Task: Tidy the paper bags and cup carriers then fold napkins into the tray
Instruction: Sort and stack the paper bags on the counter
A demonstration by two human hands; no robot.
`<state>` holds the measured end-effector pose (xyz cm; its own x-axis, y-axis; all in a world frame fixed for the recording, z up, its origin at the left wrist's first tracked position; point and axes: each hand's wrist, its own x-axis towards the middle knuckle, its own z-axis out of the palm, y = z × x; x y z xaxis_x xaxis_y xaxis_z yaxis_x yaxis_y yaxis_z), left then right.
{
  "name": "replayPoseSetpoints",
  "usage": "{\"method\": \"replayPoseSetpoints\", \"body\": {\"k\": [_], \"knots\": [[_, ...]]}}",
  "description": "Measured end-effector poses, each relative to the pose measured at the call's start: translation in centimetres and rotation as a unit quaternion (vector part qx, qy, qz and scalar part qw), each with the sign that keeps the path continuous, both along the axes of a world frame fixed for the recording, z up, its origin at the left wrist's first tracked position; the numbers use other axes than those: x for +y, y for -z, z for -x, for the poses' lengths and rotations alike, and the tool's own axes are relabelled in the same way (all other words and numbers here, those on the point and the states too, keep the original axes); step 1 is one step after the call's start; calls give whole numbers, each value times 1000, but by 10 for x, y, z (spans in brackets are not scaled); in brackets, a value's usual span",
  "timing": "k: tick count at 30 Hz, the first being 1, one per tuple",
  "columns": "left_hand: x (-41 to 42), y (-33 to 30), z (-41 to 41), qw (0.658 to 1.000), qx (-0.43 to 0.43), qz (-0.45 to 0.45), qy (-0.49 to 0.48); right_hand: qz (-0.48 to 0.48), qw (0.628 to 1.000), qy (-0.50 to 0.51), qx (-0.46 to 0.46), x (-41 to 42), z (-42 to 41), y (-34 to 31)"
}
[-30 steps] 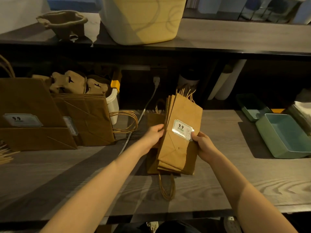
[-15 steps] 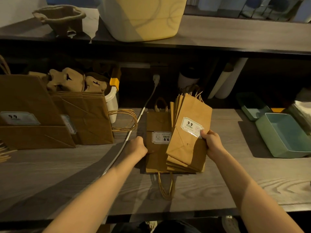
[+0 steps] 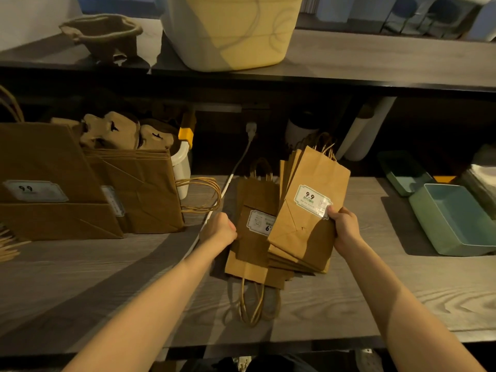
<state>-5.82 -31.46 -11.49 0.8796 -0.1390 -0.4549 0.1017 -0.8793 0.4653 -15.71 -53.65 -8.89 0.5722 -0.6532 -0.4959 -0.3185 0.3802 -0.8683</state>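
At the far left of the shelf (image 3: 80,277) large flat paper bags (image 3: 48,183) stood on edge, with a row of medium bags (image 3: 142,189) leaning beside them, presumably parked upright so they stayed sorted by size; moulded cup carriers (image 3: 120,130) sat tucked behind them, and one more carrier (image 3: 103,33) rested on the upper ledge beside a pale tub (image 3: 230,30). A white cable (image 3: 228,181) ran down from a plug toward the left hand (image 3: 221,230). That hand lay at the left edge of a loose small bag (image 3: 255,232) lying flat on the shelf with its twine handles trailing toward the person; its fingers were curled and appeared to pinch the bag's edge, probably to gather it up, though the fingertips were hidden behind the knuckles. Just to the right, the right hand (image 3: 345,228) gripped a fanned stack of small bags (image 3: 308,210), thumb pressed on the front near the price label, the stack tilted upright with its lower edges near the shelf, seemingly held ready to receive the loose bag. Further right, two green trays (image 3: 456,218) waited well apart from the bags, with what may be napkins (image 3: 485,178) at the frame edge, untouched, so the folding had not yet begun.
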Motion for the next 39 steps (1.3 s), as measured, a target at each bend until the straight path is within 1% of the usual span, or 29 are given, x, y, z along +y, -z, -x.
{"method": "replayPoseSetpoints", "body": {"k": [3, 6, 8, 11, 13, 15, 17, 19, 24, 27, 30, 31, 32, 33, 34, 36, 38, 39], "knots": [[0, -10, -1, 999, 5, 25, 32, 11, 1000, 1, -9, 2, 0, -4], [0, -22, -7, 996, -2, 70, 57, 14, 1000, 7, -24, 2, 1, -10], [-2, -33, -10, 992, -35, 81, 94, 24, 999, 7, -37, 3, 2, -15], [-5, -53, -9, 982, -110, 83, 131, 55, 996, -6, -65, 5, 5, -26], [-7, -67, -6, 973, -164, 74, 142, 88, 993, -8, -80, 6, 7, -33], [-8, -82, -3, 960, -206, 70, 175, 134, 987, -2, -93, 8, 10, -38], [-8, -95, 1, 949, -216, 80, 216, 160, 982, 4, -102, 7, 14, -40], [-6, -104, 3, 944, -213, 88, 237, 153, 982, -4, -111, 8, 19, -41], [-4, -110, 9, 937, -234, 111, 233, 112, 985, -22, -127, 14, 28, -37], [-4, -110, 7, 935, -249, 121, 224, 115, 984, 2, -136, 19, 29, -37], [-5, -105, 6, 904, -324, 144, 239, 131, 976, 56, -163, 22, 29, -41], [-5, -105, 6, 896, -341, 167, 231, 139, 973, 74, -169, 22, 29, -43], [-5, -105, 8, 895, -337, 195, 218, 150, 970, 86, -173, 21, 29, -45], [-4, -106, 9, 903, -306, 221, 205, 166, 967, 92, -172, 20, 29, -47], [-3, -107, 10, 919, -246, 236, 200, 180, 964, 95, -170, 19, 29, -48], [1, -105, 10, 951, -59, 227, 203, 195, 960, 108, -170, 18, 28, -50], [6, -97, 12, 953, 130, 214, 173, 194, 958, 124, -168, 18, 26, -50], [9, -92, 13, 948, 195, 207, 141, 185, 959, 133, -169, 18, 25, -49]]}}
